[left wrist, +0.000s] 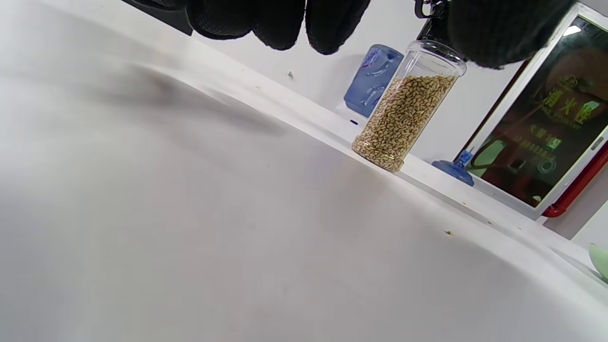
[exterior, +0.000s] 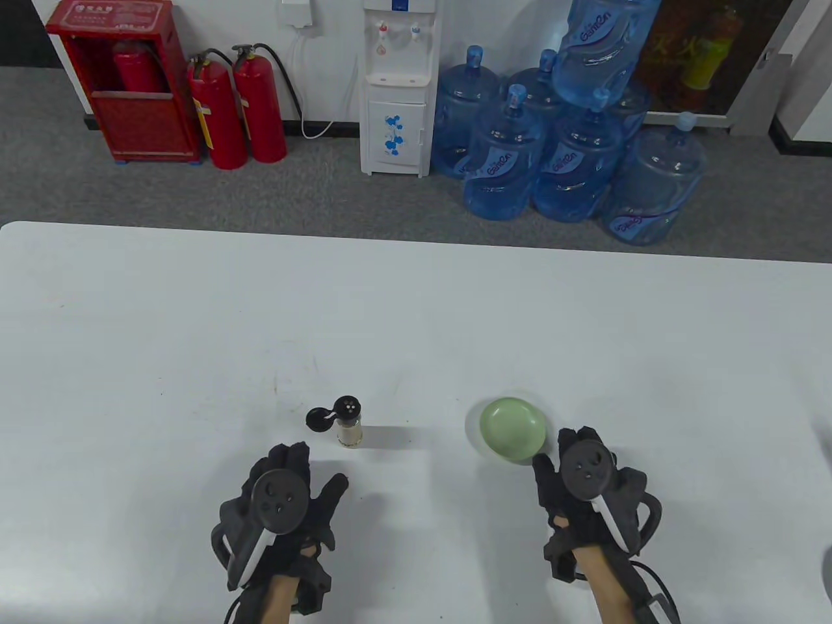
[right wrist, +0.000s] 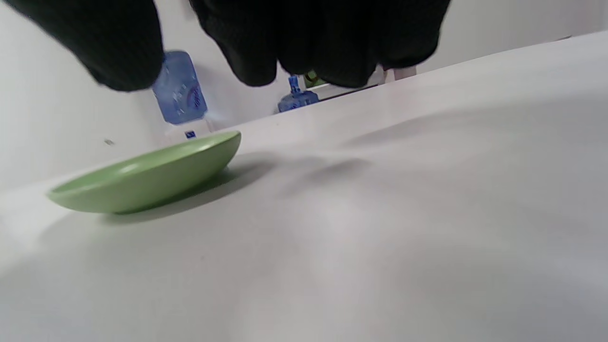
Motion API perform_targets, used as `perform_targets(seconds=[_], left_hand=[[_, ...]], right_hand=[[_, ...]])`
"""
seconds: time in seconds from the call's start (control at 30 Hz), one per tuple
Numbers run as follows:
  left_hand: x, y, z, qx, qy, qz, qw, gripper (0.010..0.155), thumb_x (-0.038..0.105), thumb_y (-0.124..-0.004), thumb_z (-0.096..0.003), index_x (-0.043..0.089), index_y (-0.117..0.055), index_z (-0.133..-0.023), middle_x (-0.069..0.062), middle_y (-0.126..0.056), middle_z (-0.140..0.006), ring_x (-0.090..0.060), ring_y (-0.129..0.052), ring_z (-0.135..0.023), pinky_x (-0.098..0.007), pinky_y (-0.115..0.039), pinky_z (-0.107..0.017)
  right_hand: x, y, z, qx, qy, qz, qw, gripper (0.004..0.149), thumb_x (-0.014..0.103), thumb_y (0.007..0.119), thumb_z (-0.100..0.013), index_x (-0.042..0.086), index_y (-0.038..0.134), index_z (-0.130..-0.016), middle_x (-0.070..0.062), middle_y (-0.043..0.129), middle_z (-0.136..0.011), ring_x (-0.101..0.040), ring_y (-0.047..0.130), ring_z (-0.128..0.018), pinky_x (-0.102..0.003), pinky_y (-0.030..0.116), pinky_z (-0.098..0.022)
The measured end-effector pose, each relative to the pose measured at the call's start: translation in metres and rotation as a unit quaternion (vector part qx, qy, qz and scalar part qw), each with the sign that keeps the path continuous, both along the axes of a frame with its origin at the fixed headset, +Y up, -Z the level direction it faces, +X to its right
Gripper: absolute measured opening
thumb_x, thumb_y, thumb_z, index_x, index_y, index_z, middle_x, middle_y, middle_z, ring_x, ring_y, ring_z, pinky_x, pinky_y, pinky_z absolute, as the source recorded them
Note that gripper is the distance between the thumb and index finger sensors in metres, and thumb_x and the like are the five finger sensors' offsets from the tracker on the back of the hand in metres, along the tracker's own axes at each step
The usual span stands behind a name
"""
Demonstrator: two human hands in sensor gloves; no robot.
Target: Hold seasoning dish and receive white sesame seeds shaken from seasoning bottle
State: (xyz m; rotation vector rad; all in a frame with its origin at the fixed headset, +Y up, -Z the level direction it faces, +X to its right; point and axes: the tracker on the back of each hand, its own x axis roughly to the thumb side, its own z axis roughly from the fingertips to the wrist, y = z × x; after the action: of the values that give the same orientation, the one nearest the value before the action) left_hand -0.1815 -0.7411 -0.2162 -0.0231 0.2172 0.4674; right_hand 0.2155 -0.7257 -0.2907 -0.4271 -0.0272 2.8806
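A small clear seasoning bottle (exterior: pixel 350 426) full of sesame seeds stands upright on the white table (exterior: pixel 416 312), its black flip cap hanging open to its left. It also shows in the left wrist view (left wrist: pixel 403 121). A shallow green seasoning dish (exterior: pixel 513 429) sits on the table to its right, and shows in the right wrist view (right wrist: pixel 147 175). My left hand (exterior: pixel 296 481) is open and empty just in front of the bottle, apart from it. My right hand (exterior: pixel 572 455) is open and empty at the dish's right front rim, not touching it.
Beyond the table's far edge stand a water dispenser (exterior: pixel 396 84), several blue water jugs (exterior: pixel 565 149) and red fire extinguishers (exterior: pixel 240 104). A few stray seeds (left wrist: pixel 448 232) lie on the table near the bottle.
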Motion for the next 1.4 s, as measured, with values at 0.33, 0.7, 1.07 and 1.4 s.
perform_targets(seconds=[0.33,0.7,1.07,1.4], left_hand=[[0.001,0.0,0.002,0.006,-0.003,0.003,1.0,0.08,0.066,-0.073,-0.0461,0.021,-0.054,-0.11,-0.008,-0.045,-0.117,-0.045,-0.05,-0.111,-0.065,-0.044,-0.08],[0.0,0.001,0.004,0.008,0.003,0.004,1.0,0.08,0.066,-0.073,-0.0461,0.021,-0.055,-0.11,-0.008,-0.046,-0.116,-0.044,-0.056,-0.108,-0.061,-0.051,-0.078],[-0.001,-0.001,0.0,0.003,0.008,0.01,1.0,0.08,0.066,-0.074,-0.046,0.02,-0.056,-0.109,-0.008,-0.049,-0.115,-0.036,-0.073,-0.095,-0.05,-0.067,-0.068],[0.003,-0.01,-0.016,-0.068,-0.014,0.033,0.997,0.09,0.071,-0.07,-0.0486,0.026,-0.03,-0.116,-0.002,-0.022,-0.121,-0.037,-0.038,-0.118,-0.056,-0.043,-0.086]], right_hand=[[-0.026,-0.021,-0.046,-0.1,-0.082,0.097,0.987,0.068,0.064,0.072,-0.047,0.022,0.065,-0.101,-0.006,0.043,-0.113,-0.034,0.06,-0.1,-0.048,0.057,-0.076],[-0.017,-0.009,-0.038,-0.035,-0.095,-0.02,0.995,0.046,0.046,0.08,-0.047,0.014,0.082,-0.08,-0.005,0.066,-0.102,-0.031,0.078,-0.087,-0.047,0.068,-0.068],[0.012,0.012,0.023,0.012,-0.073,-0.228,0.971,0.037,0.048,0.094,-0.042,0.016,0.104,-0.058,0.001,0.094,-0.083,-0.025,0.1,-0.068,-0.043,0.084,-0.054],[0.021,0.002,0.037,0.05,-0.084,-0.27,0.958,0.037,0.049,0.093,-0.043,0.018,0.102,-0.061,0.002,0.092,-0.086,-0.024,0.099,-0.07,-0.042,0.083,-0.056]])
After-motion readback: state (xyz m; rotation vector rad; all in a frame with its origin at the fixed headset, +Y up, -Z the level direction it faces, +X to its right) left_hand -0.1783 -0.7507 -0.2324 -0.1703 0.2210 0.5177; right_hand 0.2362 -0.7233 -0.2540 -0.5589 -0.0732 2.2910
